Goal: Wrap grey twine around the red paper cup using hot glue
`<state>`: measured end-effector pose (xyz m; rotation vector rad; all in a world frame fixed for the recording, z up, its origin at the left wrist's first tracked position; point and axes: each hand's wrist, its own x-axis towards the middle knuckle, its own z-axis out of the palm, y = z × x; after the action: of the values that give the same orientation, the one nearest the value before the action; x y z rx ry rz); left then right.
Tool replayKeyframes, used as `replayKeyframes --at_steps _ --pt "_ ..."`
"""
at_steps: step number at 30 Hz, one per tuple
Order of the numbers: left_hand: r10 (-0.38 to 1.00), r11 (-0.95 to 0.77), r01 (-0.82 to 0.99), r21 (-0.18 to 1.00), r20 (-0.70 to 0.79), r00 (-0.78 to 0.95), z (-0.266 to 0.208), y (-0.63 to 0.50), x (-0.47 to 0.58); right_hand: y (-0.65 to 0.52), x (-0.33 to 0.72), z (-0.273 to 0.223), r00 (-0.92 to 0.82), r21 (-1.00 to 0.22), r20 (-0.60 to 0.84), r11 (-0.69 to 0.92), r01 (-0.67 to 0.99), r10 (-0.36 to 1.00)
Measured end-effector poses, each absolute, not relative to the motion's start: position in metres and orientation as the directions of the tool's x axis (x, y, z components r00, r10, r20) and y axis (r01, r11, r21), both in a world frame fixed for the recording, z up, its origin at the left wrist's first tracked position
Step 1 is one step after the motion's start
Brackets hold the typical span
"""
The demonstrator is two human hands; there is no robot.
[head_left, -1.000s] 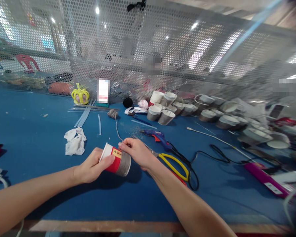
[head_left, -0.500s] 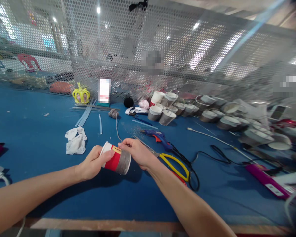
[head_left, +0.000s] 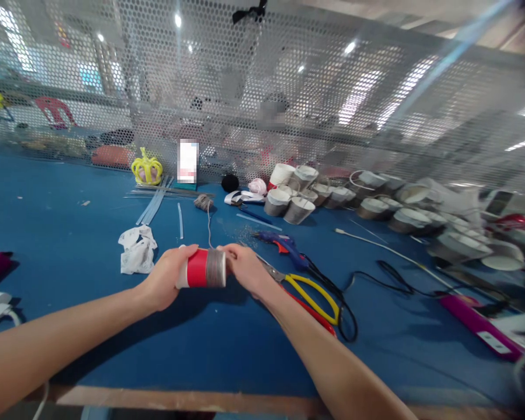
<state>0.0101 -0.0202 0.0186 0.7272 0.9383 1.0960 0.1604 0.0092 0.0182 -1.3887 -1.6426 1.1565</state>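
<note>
My left hand [head_left: 164,280] grips a paper cup [head_left: 196,269] lying on its side in the air above the table. The cup is white with a red band, and grey yarn [head_left: 216,269] is wound around the end at the right. My right hand [head_left: 244,267] is beside that wound end with thumb and fingers pinched together, apparently on the yarn strand. From there the strand runs up to a small grey yarn ball [head_left: 203,202] on the table. The fingertips of my right hand are partly hidden, so the strand in them is hard to see.
Scissors [head_left: 312,297] with yellow and red handles and a blue glue gun [head_left: 284,245] lie to the right. Several yarn-wrapped cups [head_left: 300,210] stand behind. Crumpled white paper [head_left: 137,251], glue sticks [head_left: 157,201] and a yellow crown-shaped piece [head_left: 146,169] are at left. Power strip [head_left: 481,326] at right.
The cup has turned from slanted to nearly level, and its yarn-wound end has risen. My right hand has shifted slightly right, around the cup's end, while my left hand keeps its grip.
</note>
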Motion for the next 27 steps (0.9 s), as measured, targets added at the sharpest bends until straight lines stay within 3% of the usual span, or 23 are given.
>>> replayKeyframes --at_steps 4,9,16,27 --pt "0.931 0.355 -0.492 0.795 -0.350 0.107 0.023 -0.013 0.009 0.006 0.163 0.025 -0.138 -0.903 0.134 0.178 0.392 0.981" --pt "0.903 0.409 -0.499 0.764 -0.416 0.103 0.020 -0.011 0.007 -0.010 0.157 0.029 -0.240 -0.743 0.364 0.436 0.508 0.900" --pt "0.916 0.386 -0.518 0.763 -0.382 0.120 0.019 -0.014 0.009 -0.014 0.154 0.022 -0.258 -0.635 0.418 0.483 0.603 0.871" --pt "0.948 0.309 -0.516 0.799 -0.301 0.102 0.017 -0.016 0.011 -0.015 0.155 0.020 -0.261 -0.615 0.425 0.489 0.619 0.867"
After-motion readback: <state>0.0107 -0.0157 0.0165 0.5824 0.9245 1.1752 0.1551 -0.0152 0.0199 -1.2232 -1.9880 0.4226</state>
